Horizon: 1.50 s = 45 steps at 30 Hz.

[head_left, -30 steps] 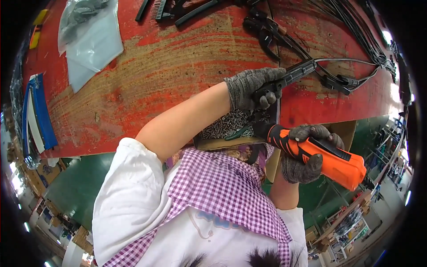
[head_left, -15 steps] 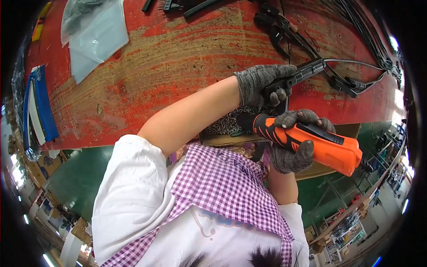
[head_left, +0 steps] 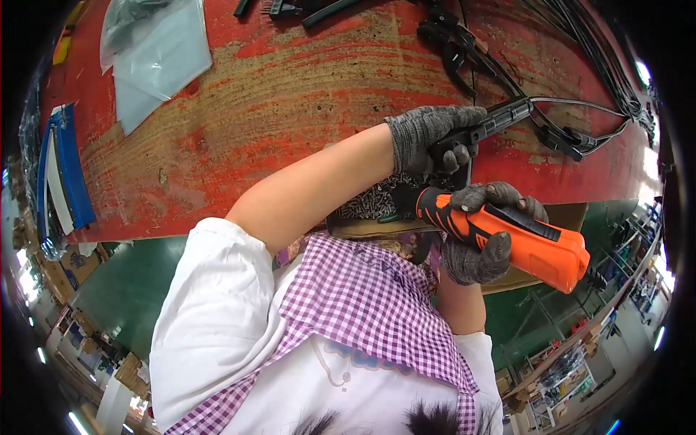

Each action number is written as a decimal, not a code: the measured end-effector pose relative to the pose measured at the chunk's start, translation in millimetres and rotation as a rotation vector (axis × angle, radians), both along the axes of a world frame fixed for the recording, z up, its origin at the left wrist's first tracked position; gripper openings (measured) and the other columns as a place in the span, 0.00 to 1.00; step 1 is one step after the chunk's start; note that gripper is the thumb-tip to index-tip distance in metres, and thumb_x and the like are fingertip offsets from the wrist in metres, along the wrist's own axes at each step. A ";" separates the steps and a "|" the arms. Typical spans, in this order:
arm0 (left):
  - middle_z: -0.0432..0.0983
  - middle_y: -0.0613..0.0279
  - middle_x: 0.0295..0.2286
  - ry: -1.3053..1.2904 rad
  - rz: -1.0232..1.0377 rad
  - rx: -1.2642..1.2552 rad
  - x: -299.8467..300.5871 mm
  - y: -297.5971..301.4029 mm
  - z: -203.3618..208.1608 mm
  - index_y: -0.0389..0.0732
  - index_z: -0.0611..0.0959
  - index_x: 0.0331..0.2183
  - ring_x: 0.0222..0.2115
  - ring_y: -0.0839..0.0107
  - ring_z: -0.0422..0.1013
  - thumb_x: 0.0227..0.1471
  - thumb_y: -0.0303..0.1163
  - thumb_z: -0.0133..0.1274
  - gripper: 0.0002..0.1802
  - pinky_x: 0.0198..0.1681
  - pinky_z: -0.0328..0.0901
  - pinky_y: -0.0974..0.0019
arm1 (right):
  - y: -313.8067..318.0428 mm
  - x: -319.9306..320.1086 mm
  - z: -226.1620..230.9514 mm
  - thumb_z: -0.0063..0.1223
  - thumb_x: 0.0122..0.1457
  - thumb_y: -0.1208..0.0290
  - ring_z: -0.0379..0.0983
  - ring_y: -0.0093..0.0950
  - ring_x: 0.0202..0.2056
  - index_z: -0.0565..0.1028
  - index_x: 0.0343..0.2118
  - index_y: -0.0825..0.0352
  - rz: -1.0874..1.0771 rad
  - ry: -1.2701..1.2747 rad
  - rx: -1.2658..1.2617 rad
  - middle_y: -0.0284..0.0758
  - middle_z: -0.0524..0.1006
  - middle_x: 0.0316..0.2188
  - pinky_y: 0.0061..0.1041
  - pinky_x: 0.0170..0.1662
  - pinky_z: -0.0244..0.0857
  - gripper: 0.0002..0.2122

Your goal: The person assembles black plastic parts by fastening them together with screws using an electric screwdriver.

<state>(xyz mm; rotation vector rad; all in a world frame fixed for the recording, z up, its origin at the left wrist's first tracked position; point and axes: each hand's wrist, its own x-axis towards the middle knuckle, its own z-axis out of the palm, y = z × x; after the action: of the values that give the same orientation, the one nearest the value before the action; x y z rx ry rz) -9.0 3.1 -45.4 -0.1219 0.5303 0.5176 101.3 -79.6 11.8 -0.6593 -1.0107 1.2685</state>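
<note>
My left hand (head_left: 428, 134), in a grey knitted glove, is closed round a long black plastic handle-like part (head_left: 499, 119) over the table's near edge. A grey cable runs from that part's far end. In my gloved right hand (head_left: 475, 262) lies an orange and black cordless screwdriver (head_left: 545, 255), its thick end pointing right and its dark nose toward the screws. The screwdriver's tip is hard to make out. Below my left wrist, many small metal screws (head_left: 368, 204) fill a tray at the table edge, partly covered by my forearm.
Black trigger-shaped assemblies (head_left: 453, 54) and a bundle of black cables (head_left: 591, 54) lie at the far right of the worn red table (head_left: 290, 109). Clear plastic bags (head_left: 159, 65) are at the far left, with a blue and white strip (head_left: 69, 174) near the left edge.
The screwdriver in my right hand has tilted very slightly, its thick end a little lower. My left hand keeps its hold on the black part, almost unmoved.
</note>
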 end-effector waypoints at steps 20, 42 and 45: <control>0.66 0.66 0.15 -0.041 0.011 0.038 1.0 0.6 -2.7 0.41 0.70 0.23 0.10 0.81 0.61 0.49 0.45 0.47 0.16 0.08 0.56 0.82 | 9.9 26.7 58.1 0.51 0.46 0.65 0.70 0.27 0.23 0.63 0.37 0.66 -0.134 0.040 0.145 0.38 0.72 0.32 0.24 0.25 0.67 0.17; 0.70 0.64 0.17 -0.097 -0.035 0.092 -0.1 -0.4 1.0 0.37 0.72 0.32 0.09 0.85 0.62 0.48 0.46 0.47 0.20 0.06 0.55 0.86 | 51.9 62.4 62.4 0.51 0.47 0.64 0.70 0.33 0.28 0.66 0.39 0.64 -0.367 0.111 0.301 0.41 0.71 0.35 0.30 0.31 0.64 0.17; 0.68 0.64 0.16 -0.066 -0.044 0.097 -1.5 0.4 -0.6 0.42 0.71 0.26 0.11 0.82 0.61 0.47 0.42 0.50 0.13 0.07 0.54 0.84 | 52.8 60.5 63.6 0.51 0.47 0.65 0.70 0.33 0.27 0.66 0.40 0.64 -0.366 0.122 0.294 0.42 0.71 0.35 0.29 0.31 0.65 0.17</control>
<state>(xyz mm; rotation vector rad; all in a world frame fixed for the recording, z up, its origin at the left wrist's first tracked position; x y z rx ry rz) -10.5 3.5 -46.0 -0.0347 0.4418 0.4933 161.8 -26.8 75.4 -0.5035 -0.9043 0.8109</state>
